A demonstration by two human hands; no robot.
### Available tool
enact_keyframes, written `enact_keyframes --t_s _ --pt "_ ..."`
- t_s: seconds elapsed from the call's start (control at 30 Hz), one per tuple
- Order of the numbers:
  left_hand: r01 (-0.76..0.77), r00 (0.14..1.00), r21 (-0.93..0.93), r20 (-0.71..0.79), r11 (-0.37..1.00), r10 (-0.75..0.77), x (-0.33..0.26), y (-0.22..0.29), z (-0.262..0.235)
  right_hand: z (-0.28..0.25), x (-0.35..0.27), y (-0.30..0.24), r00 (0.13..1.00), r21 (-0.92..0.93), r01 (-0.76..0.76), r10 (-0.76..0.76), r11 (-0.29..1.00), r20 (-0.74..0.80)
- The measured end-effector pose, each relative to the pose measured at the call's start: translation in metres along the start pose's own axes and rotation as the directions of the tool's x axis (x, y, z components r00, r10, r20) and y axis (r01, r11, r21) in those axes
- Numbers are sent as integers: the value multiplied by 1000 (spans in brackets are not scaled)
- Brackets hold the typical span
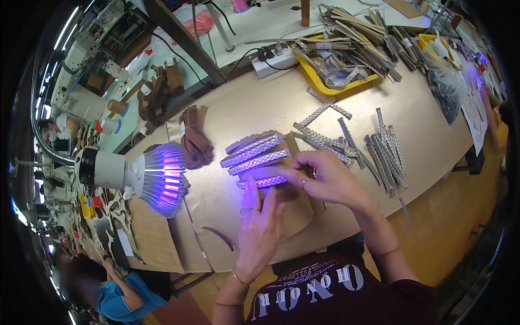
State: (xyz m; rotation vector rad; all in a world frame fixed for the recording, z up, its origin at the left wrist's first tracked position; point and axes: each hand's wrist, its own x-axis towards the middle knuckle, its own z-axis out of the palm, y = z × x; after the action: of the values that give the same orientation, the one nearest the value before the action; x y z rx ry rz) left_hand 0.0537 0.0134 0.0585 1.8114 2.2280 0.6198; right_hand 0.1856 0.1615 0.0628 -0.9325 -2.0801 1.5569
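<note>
Three silvery braided strips, the upper one [254,149] and middle one [260,162] among them, lie in slanting rows over brown flat pieces [246,142]. The lowest braided strip [271,181] is between my hands, lit violet. My left hand [259,222] reaches up from below with its fingers stretched and apart, two fingertips against this strip's lower edge. From the right, my right hand [325,176], wearing a ring, has thumb and forefinger pinched at the strip's right end. Its fingertips partly cover that end. A flat brown panel [298,208] lies beneath.
A lamp [157,176] with a finned head glows violet at the left. More braided strips [387,157] lie to the right. Behind are a yellow tray [346,89] of strips, a power strip [275,62] and a brown strap bundle [196,135]. A person in blue [122,298] sits lower left.
</note>
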Motion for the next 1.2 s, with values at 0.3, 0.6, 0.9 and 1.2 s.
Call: enact_keyframes --t_s 0.3,0.6,0.9,1.2 --pt "13 1000 46 6 999 -14 1 4 -2 11 -4 31 992 -37 -121 119 992 -50" --pt "62 997 24 46 998 -63 2 7 -5 17 -5 39 990 -29 -136 135 990 -40" --pt "25 999 41 30 999 -26 0 3 -3 30 -8 43 988 -73 -110 101 991 -116" --pt "-54 998 -199 -29 978 50 -5 10 -46 27 -10 33 992 -178 -74 55 981 -110"
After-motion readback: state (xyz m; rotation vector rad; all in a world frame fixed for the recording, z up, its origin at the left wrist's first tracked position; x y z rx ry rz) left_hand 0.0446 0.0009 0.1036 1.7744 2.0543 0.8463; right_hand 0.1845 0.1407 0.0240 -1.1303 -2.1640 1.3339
